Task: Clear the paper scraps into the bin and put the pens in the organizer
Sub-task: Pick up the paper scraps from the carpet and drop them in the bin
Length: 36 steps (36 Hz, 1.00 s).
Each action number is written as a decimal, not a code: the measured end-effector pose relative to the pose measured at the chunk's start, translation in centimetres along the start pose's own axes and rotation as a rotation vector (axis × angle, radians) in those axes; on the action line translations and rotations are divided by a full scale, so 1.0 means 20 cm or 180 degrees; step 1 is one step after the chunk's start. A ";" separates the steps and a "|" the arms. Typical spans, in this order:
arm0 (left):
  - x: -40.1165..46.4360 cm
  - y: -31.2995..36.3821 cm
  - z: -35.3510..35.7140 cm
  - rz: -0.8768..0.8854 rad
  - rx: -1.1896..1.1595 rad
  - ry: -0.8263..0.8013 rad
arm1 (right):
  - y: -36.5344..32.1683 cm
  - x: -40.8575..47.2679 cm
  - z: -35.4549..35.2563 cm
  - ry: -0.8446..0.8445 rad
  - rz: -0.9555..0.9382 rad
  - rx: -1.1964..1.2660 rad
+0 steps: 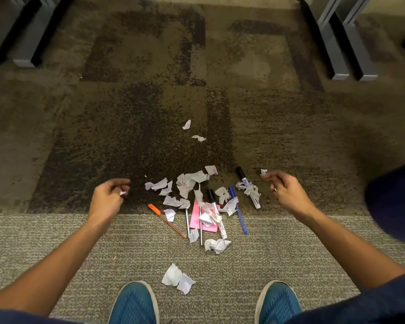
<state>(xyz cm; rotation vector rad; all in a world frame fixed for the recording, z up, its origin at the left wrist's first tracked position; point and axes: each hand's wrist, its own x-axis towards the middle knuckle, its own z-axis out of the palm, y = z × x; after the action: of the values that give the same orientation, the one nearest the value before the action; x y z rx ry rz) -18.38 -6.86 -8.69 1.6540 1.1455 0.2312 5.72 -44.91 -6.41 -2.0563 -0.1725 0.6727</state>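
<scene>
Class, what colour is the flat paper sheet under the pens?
Pink flat paper sheet, clearest in the head view.

under me the carpet point(131, 127) is mottled brown, meeting a paler striped strip by my shoes point(135, 304). on it lie torn paper scraps point(187, 183), an orange pen point(166, 220), a blue pen point(239, 213), two markers point(248, 187) and a pink note point(195, 218). grey furniture legs point(337, 50) stand at the far corners.

We count two markers point(248, 190), one orange pen point(166, 220), one blue pen point(238, 212), one pink note point(205, 217), two shoes point(134, 304), and scraps point(186, 183) beyond counting.
</scene>
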 end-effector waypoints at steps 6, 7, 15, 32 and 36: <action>0.05 0.00 -0.01 -0.0147 -0.0403 0.0202 | 0.01 0.02 0.01 0.0122 0.0143 -0.0471; 0.06 0.00 -0.01 -0.0153 -0.0398 0.0213 | 0.02 0.03 0.02 0.0153 0.0119 -0.0580; 0.08 -0.07 0.00 0.0272 0.1072 0.0045 | 0.06 0.04 0.08 -0.0065 -0.0071 -0.1276; 0.06 -0.12 -0.02 0.0478 0.1637 0.0209 | 0.08 0.03 0.11 -0.0211 -0.0022 -0.1295; 0.05 -0.13 -0.03 0.0345 0.1167 0.0188 | 0.09 0.03 0.05 -0.0086 0.0321 -0.0520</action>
<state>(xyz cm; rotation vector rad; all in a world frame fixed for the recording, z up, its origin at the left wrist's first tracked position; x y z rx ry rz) -19.66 -5.74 -10.89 2.0467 1.1949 0.1446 5.47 -44.82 -8.52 -2.2249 -0.1438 0.7703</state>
